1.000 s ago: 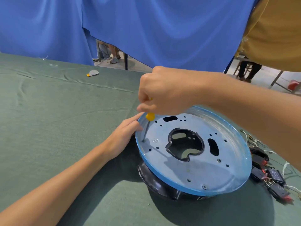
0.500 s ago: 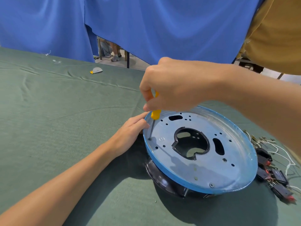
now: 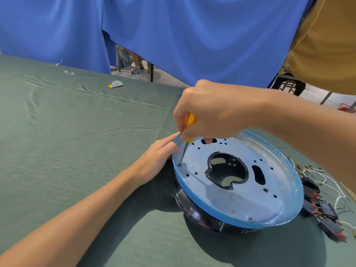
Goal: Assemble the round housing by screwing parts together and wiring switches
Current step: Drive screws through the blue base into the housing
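Gripping a yellow screwdriver (image 3: 192,120), right hand (image 3: 208,110) curls round its handle; tip stands at a screw (image 3: 180,164) near the round housing (image 3: 240,205) left rim. Left hand (image 3: 156,157), fingers straight and together, touches that rim. Housing lies on green counter (image 3: 77,141); wired switches (image 3: 327,211) just right.

Right hand (image 3: 208,110) grips a screwdriver (image 3: 184,151); left hand (image 3: 154,159) rests flat.

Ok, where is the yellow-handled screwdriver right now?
In the head view, the yellow-handled screwdriver stands in the right hand, its tip in a hole at the left edge of the blue-rimmed round metal plate, just right of the left hand.
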Motion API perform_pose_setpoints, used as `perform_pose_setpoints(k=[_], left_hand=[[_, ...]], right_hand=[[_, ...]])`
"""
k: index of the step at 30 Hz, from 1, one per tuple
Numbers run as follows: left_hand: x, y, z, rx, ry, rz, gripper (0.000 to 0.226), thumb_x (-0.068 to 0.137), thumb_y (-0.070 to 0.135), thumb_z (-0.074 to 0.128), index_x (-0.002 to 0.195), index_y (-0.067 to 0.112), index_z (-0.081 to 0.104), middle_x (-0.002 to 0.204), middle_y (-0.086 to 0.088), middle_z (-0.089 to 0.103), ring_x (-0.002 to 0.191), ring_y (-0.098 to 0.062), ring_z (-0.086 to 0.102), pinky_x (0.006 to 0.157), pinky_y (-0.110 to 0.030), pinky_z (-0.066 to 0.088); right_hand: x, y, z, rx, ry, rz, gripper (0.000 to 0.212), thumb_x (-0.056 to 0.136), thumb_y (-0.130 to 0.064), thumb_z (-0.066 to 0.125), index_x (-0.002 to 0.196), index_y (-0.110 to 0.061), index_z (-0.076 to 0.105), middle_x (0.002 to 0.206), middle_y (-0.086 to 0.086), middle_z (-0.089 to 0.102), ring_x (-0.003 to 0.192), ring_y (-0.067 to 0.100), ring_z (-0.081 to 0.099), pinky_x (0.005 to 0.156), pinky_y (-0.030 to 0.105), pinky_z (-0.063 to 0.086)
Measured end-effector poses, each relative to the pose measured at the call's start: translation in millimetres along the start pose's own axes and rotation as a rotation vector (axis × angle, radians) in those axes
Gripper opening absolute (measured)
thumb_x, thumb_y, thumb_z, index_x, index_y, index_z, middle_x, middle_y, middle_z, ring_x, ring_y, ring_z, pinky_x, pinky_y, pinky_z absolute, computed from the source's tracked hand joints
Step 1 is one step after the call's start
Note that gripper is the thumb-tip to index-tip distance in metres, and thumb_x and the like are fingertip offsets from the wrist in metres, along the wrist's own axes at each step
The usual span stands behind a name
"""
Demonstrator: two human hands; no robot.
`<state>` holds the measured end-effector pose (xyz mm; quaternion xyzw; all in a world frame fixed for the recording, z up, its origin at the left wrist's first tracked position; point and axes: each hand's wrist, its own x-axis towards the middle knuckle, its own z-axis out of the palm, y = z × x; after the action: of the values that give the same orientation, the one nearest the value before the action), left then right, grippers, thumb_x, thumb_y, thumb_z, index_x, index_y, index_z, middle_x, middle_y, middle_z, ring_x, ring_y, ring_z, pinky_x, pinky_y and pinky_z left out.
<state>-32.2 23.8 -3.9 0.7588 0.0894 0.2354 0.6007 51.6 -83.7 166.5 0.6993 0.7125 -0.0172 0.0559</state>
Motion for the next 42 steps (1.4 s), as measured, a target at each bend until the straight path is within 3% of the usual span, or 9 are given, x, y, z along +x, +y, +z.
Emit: perform_pose_setpoints(k=[6,11,15,18,23,28,34,38,42], left_hand=[[-1,3,1,0.051,-0.005,0.003,0.037,0.082,0.027,0.041,0.097,0.048,0.068,0.105,0.019,0.069,0.102,-0.004,0.061,0.093,-0.034,0.039],[-2,3,3,0.015,-0.006,-0.017,0.047,0.084,0.019,0.038,0.124,0.026,0.063,0.120,0.004,0.069,0.116,-0.017,0.061,0.108,-0.045,0.040],[-1,2,2,0.044,0.000,-0.022,0.054,0.083,0.022,0.039,0.133,0.026,0.059,0.128,0.007,0.066,0.123,-0.014,0.057,0.112,-0.046,0.036],[-1,2,2,0.052,-0.009,-0.013,0.045,0.079,0.032,0.042,0.116,0.042,0.066,0.118,0.014,0.069,0.113,-0.006,0.061,0.098,-0.038,0.041],[-2,2,2,0.091,0.037,-0.014,0.035,0.076,0.035,0.041,0.090,0.053,0.068,0.094,0.031,0.068,0.089,0.006,0.059,0.085,-0.034,0.038],[-2,1,0,0.083,0.012,-0.034,0.043,0.077,0.035,0.042,0.109,0.052,0.065,0.120,0.019,0.068,0.118,-0.006,0.058,0.108,-0.045,0.038],[-2,3,1,0.049,-0.008,-0.023,0.048,0.083,0.022,0.039,0.123,0.033,0.064,0.125,0.006,0.068,0.120,-0.018,0.059,0.110,-0.052,0.036],[-2,3,1,0.069,0.004,-0.022,0.047,0.082,0.028,0.041,0.122,0.038,0.064,0.125,0.010,0.067,0.122,-0.013,0.057,0.111,-0.049,0.036],[-3,5,1,0.090,0.007,-0.019,0.037,0.077,0.036,0.041,0.098,0.051,0.067,0.106,0.025,0.069,0.102,0.005,0.060,0.092,-0.037,0.040]], right_hand=[[3,-8,3,0.086,-0.081,0.173,0.029,0.092,-0.013,0.049,0.069,-0.006,0.066,0.048,-0.005,0.066,0.037,0.004,0.057,0.035,0.009,0.037],[5,-7,0,0.228,-0.055,0.327,0.028,0.096,-0.013,0.049,0.071,-0.006,0.058,0.047,0.000,0.065,0.033,0.008,0.052,0.033,0.010,0.033],[-3,-7,-8,0.057,-0.184,0.258,0.021,0.094,-0.034,0.057,0.084,-0.017,0.060,0.062,-0.003,0.071,0.043,0.007,0.057,0.045,0.018,0.043],[-9,-11,-13,-0.134,-0.157,0.083,0.003,0.090,-0.028,0.062,0.089,-0.030,0.063,0.072,-0.009,0.065,0.054,0.001,0.055,0.040,0.018,0.037],[-2,-11,-12,-0.196,-0.060,-0.131,0.016,0.085,-0.015,0.065,0.080,-0.029,0.071,0.045,-0.015,0.051,0.060,-0.023,0.045,0.042,0.010,0.038],[-1,-11,-9,-0.176,-0.098,-0.048,0.025,0.091,-0.018,0.056,0.070,-0.014,0.071,0.041,-0.006,0.055,0.040,-0.003,0.051,0.032,0.011,0.031],[4,-13,-3,0.067,-0.108,0.262,0.034,0.095,-0.013,0.044,0.067,-0.006,0.061,0.047,-0.003,0.064,0.034,0.008,0.053,0.042,0.013,0.042],[3,-15,-10,0.014,-0.191,0.235,0.026,0.094,-0.034,0.058,0.079,-0.013,0.061,0.052,-0.004,0.066,0.041,0.010,0.054,0.045,0.017,0.044],[2,-16,-11,-0.160,-0.146,0.020,0.010,0.086,-0.017,0.065,0.086,-0.026,0.069,0.065,-0.007,0.066,0.052,-0.001,0.054,0.035,0.012,0.036]])
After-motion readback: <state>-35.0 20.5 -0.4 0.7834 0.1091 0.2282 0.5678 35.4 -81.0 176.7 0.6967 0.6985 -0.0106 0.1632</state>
